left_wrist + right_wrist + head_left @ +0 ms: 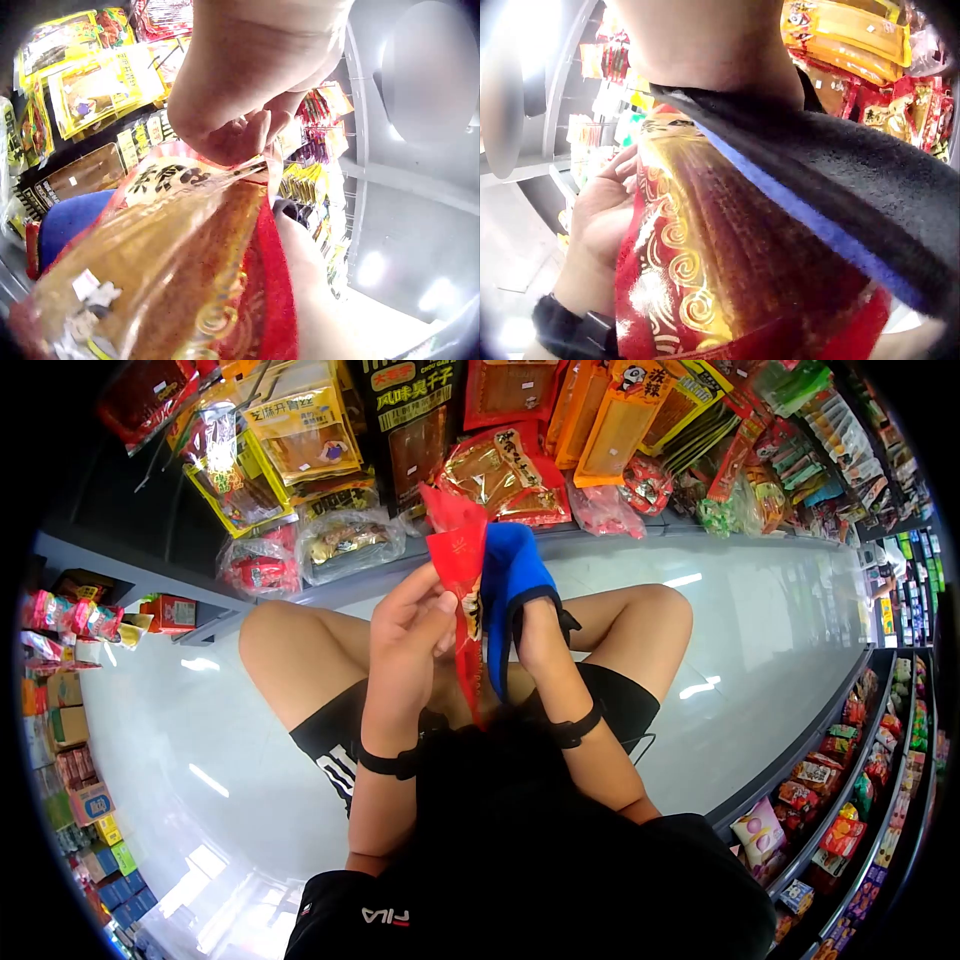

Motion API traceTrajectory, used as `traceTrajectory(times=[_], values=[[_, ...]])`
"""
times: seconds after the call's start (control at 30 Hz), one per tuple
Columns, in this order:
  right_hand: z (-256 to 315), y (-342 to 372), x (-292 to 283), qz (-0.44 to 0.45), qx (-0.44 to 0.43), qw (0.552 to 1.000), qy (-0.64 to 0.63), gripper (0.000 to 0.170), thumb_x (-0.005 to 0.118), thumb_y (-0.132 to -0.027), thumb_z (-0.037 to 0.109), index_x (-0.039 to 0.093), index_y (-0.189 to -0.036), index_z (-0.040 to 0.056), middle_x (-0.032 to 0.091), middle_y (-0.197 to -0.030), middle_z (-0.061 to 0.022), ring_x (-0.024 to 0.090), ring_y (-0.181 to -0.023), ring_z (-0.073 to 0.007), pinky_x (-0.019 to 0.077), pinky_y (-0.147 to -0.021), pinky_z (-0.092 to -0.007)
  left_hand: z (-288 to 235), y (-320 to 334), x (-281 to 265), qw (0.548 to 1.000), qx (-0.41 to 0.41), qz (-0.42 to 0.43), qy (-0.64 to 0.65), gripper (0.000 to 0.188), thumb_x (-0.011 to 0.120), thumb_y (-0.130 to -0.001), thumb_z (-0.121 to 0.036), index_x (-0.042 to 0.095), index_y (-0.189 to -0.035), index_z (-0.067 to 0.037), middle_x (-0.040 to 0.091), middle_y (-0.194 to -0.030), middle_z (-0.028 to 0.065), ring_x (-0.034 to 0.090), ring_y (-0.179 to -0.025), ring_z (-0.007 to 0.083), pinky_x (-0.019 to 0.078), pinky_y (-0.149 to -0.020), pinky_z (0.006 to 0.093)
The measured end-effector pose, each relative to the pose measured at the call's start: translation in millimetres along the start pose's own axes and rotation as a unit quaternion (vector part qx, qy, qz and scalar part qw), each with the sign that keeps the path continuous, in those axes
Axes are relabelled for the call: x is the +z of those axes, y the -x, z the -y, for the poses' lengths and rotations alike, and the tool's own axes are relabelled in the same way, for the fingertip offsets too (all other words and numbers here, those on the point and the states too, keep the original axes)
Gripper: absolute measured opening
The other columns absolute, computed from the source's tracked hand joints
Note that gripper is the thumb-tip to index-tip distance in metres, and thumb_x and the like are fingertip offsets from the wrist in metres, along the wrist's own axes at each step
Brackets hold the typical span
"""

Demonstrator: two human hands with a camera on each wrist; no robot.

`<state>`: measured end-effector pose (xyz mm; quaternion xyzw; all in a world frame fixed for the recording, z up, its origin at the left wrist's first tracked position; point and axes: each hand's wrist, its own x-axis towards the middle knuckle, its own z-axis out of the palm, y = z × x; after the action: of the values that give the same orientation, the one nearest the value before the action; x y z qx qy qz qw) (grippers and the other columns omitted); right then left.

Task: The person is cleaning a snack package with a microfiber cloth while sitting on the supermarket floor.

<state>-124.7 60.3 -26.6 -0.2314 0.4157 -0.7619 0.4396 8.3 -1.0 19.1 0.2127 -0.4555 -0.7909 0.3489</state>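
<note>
A red snack packet with a clear brown-showing front is pinched near its upper part between the thumb and fingers of my left hand. Its lower end hangs over my lap. Just right of it, a blue cloth with a black underside covers most of my right hand and lies close beside the packet. The cloth hides the right fingers, and whether it is worn or gripped cannot be told.
Hanging snack packets and a shelf edge stand in front. My bent knees are on both sides above a pale floor. Stocked shelves curve along the right, and boxes line the left.
</note>
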Motion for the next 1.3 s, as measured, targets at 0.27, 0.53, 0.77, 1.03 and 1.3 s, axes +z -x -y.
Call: traceTrajectory(times=[0.27,0.53,0.77,1.03,1.3], values=[[19.3,2.7,-5.4,0.067,0.002,0.996,0.067,0.057,0.043,-0.101,0.039,0.041,-0.144,0.0011,0.049,-0.14,-0.0129,0.047,-0.131,-0.0227,0.0346,-0.111,-0.0346,0.4,-3.1,8.6,0.992,0.061,-0.017,-0.112,0.018,0.061,-0.093,0.001,0.064,-0.11,0.006,0.057,-0.091,-0.0008,0.049,-0.072,0.004,0.0404,-0.065,0.02],[-5.3,3.4,-9.7,0.036,-0.035,0.996,0.071,0.055,0.049,-0.094,0.034,0.044,-0.139,0.0029,0.056,-0.13,-0.0073,0.055,-0.112,-0.0146,0.0436,-0.092,-0.0262,18.5,-8.5,-2.4,0.97,0.068,-0.055,-0.227,0.011,0.066,-0.093,-0.004,0.069,-0.098,0.006,0.058,-0.094,0.0018,0.051,-0.075,0.0053,0.0411,-0.067,0.02],[-1.4,12.0,5.3,-0.017,-0.011,0.996,0.082,0.024,0.053,-0.098,0.022,0.051,-0.116,0.0059,0.054,-0.094,-0.001,0.055,-0.082,-0.0113,0.049,-0.072,-0.0266,20.3,-10.1,8.1,0.995,0.057,-0.046,-0.063,0.022,0.058,-0.101,-0.015,0.065,-0.111,0.002,0.063,-0.108,0.0043,0.056,-0.087,0.0078,0.0436,-0.078,0.0228],[-3.4,19.6,22.3,0.028,-0.092,0.97,0.225,0.022,0.059,-0.094,0.009,0.056,-0.114,0.0017,0.057,-0.108,-0.011,0.056,-0.1,-0.0224,0.0476,-0.089,-0.0376,25.1,-6.5,15.9,0.989,0.042,-0.053,0.128,0.024,0.053,-0.104,-0.018,0.058,-0.122,-0.002,0.067,-0.113,0.0074,0.063,-0.102,0.0119,0.0488,-0.091,0.0281],[-31.1,23.5,14.7,0.079,-0.239,0.898,0.361,0.019,0.064,-0.088,0.004,0.061,-0.106,0.0002,0.063,-0.102,-0.015,0.061,-0.096,-0.0296,0.0503,-0.082,-0.04,25.2,-9.8,-4.0,0.977,-0.02,-0.016,0.213,0.042,0.043,-0.106,-0.031,0.051,-0.134,-0.001,0.059,-0.133,0.012,0.056,-0.121,0.0226,0.0433,-0.105,0.0385]])
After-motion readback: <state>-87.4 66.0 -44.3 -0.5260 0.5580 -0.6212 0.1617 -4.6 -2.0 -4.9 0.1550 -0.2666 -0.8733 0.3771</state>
